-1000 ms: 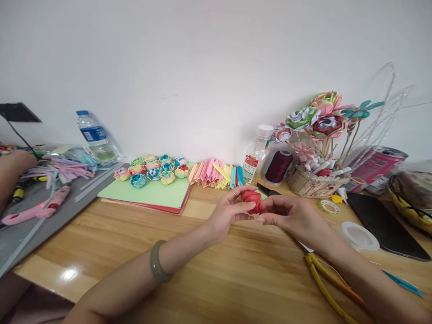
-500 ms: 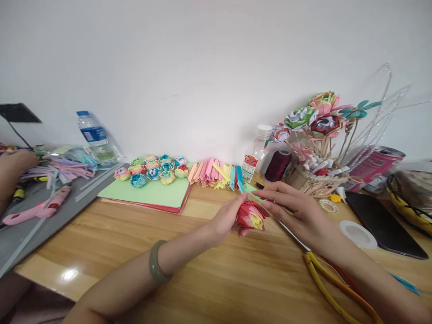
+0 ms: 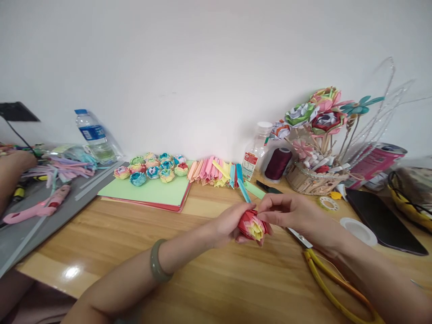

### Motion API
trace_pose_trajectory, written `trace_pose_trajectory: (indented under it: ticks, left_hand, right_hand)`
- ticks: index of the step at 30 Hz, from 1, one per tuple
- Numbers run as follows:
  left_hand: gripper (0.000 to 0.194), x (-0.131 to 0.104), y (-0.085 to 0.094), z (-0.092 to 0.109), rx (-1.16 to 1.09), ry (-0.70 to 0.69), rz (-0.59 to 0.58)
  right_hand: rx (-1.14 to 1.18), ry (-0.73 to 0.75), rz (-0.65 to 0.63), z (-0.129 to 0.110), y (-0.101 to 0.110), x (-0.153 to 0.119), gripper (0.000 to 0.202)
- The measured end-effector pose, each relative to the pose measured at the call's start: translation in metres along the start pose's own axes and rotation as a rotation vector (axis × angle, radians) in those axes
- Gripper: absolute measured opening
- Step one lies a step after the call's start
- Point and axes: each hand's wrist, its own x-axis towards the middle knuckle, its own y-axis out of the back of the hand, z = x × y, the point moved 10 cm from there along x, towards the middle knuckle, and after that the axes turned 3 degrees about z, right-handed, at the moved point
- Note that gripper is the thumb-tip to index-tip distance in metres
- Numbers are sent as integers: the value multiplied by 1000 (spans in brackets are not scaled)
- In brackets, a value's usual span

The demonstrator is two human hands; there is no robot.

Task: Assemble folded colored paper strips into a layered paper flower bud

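A red, pink and yellow folded-paper flower (image 3: 252,225) rests in my left hand (image 3: 231,226), whose fingers wrap round it from the left and below. My right hand (image 3: 286,215) bends over the flower's upper right side, thumb and fingertips pinching at its outer red petals. Just beyond the hands lie a blue paper strip (image 3: 243,191) and a pale green one (image 3: 254,190). Scissors with yellow handles (image 3: 324,283) lie under and beside my right forearm, their blades partly covered by my right hand.
Several small paper flowers (image 3: 153,172) sit on green paper (image 3: 145,193); folded paper pieces (image 3: 212,172) line up beside them. A bottle (image 3: 255,150), purple thread spool (image 3: 278,164), flower basket (image 3: 313,180) and phone (image 3: 384,220) stand or lie right. Another person's hand (image 3: 18,164) and a pink glue gun (image 3: 37,209) are left.
My right hand has come down from above the flower, its stretched fingers now curled and pinching at the petals. The flower has shifted slightly lower in my left hand.
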Motion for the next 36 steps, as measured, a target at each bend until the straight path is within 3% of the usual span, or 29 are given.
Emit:
trace_pose_trajectory:
  ticks: [3, 8, 12, 17, 21, 24, 28, 33, 36]
  left_hand:
    - [46, -3, -9, -7, 35, 106, -101]
    - [59, -6, -16, -8, 63, 152, -203]
    - [58, -7, -17, -2, 53, 109, -227]
    - [52, -6, -11, 2, 135, 25, -184]
    - [55, -5, -4, 19, 165, -153, -92]
    - [61, -11, 9, 43, 228, -373, 88]
    - [67, -23, 22, 60, 318, -523, 258]
    - [48, -41, 23, 80, 561, -838, 361]
    - [42, -46, 18, 83, 653, -931, 353]
  right_hand:
    - [218, -175, -111, 18, -11, 0, 30]
    - [451, -293, -102, 32, -16, 0, 34]
    - [544, -283, -82, 33, -16, 1, 33]
    - [487, -165, -86, 21, -14, -1, 29]
    - [493, -109, -5, 17, -6, 1, 26]
    - [465, -17, 209, 13, 18, 3, 23]
    - [311, 116, 431, 3, 43, -5, 18]
    - [104, 80, 331, -6, 27, -6, 22]
    - [51, 71, 277, -10, 19, -5, 24]
